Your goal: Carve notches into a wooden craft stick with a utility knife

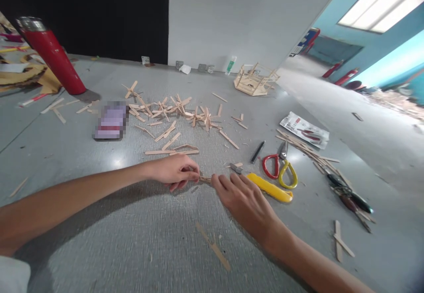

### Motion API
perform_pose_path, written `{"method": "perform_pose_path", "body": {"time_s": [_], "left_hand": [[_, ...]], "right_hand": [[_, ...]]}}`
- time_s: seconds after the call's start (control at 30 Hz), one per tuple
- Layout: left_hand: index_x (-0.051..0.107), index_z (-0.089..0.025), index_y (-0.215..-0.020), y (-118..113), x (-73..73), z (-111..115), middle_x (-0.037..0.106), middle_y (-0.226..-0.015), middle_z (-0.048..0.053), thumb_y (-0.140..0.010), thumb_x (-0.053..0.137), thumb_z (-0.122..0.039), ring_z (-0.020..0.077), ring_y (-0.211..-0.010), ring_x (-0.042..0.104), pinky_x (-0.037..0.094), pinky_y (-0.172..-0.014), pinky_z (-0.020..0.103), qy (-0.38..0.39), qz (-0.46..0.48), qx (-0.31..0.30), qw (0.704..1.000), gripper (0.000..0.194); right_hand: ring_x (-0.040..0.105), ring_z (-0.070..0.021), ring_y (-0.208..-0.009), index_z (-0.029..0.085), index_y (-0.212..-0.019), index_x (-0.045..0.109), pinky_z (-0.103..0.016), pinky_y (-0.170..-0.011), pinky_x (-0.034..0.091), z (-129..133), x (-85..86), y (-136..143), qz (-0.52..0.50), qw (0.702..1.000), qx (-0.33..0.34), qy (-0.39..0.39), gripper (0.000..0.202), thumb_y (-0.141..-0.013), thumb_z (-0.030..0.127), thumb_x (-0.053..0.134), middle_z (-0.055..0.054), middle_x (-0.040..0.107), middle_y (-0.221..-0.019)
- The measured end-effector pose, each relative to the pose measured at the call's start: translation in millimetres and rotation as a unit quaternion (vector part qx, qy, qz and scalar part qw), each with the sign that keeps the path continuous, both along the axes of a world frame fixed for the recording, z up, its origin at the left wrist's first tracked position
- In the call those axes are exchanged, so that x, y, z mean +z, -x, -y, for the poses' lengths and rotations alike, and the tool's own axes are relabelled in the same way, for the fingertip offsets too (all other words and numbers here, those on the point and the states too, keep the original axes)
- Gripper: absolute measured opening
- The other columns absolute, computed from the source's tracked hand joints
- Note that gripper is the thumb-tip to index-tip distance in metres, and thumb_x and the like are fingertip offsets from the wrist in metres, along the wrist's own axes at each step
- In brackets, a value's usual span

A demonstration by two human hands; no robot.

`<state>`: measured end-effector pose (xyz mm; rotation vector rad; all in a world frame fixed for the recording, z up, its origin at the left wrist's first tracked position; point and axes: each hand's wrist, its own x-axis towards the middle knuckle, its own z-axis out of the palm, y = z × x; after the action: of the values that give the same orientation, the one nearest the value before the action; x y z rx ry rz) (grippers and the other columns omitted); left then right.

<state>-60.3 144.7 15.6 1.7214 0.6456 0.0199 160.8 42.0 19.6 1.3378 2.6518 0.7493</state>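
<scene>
We have a thin wooden piece [206, 179] mid-way across the tabletop [142, 244], well in from the far edge: our left hand [176, 172] pinches one end, our right hand [241, 195] curls closely over the other. Bending too hard could snap it; a rightward slip could catch our knuckles on the yellow knife [270, 188]. The packet [305, 129] by the right edge has unreadably small print.

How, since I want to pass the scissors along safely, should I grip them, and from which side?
Probably by both handle loops of the scissors, coming from the near right: the loops lie toward the near side, the metal blades point away, and the yellow knife lies close on the near left.
</scene>
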Motion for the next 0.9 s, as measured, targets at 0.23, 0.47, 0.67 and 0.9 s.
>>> {"method": "perform_pose_path", "body": {"time_s": [0.23, 0.47, 0.67, 0.9], "left_hand": [[0.054, -0.016, -0.073, -3, 0.0, 1, 0.058, -0.053, -0.002, -0.099, 0.047, -0.04, 0.0086, -0.035, 0.053, 0.035, -0.036, 0.017, -0.024, -0.03, 0.001, 0.999, 0.036], [0.051, -0.016, -0.068, -1, -0.8, 2, 0.057, -0.054, -0.002, -0.1, 0.042, -0.033, 0.0073, -0.036, 0.052, 0.036, -0.038, 0.017, -0.043, -0.018, -0.01, 0.999, 0.037], [0.05, -0.016, -0.066, -2, -2.1, 3, 0.056, -0.055, -0.002, -0.098, 0.047, -0.032, 0.0071, -0.036, 0.052, 0.037, -0.04, 0.018, -0.039, -0.01, -0.006, 0.999, 0.036], [0.053, -0.016, -0.071, -1, -1.3, 2, 0.055, -0.055, -0.004, -0.097, 0.048, -0.028, 0.007, -0.037, 0.052, 0.038, -0.039, 0.017, -0.033, -0.005, -0.012, 0.999, 0.029]], "right_hand": [[0.058, -0.0157, -0.061, 0.013, -0.107, 0.062, -0.031, -0.057, 0.034, -3, -0.8, 1, 0.01, 0.998, 0.046, -0.032, 0.031, -0.082, -0.002, 0.051, 0.0, 0.061, -0.07], [0.056, -0.0162, -0.051, 0.015, -0.092, 0.063, -0.033, -0.048, 0.026, -1, 11.4, 13, 0.034, 0.999, 0.035, 0.003, 0.026, -0.082, -0.003, 0.047, -0.001, 0.058, -0.063], [0.058, -0.0132, -0.055, 0.019, -0.104, 0.06, -0.032, -0.05, 0.02, -13, 20.3, 6, -0.028, 0.978, -0.039, 0.201, 0.028, -0.088, 0.0, 0.045, 0.0, 0.067, -0.075], [0.057, -0.0114, -0.063, 0.019, -0.093, 0.064, -0.026, -0.056, 0.026, -34, 9.0, -12, -0.211, 0.922, -0.002, 0.326, 0.021, -0.09, 0.006, 0.047, -0.001, 0.066, -0.073]]}}
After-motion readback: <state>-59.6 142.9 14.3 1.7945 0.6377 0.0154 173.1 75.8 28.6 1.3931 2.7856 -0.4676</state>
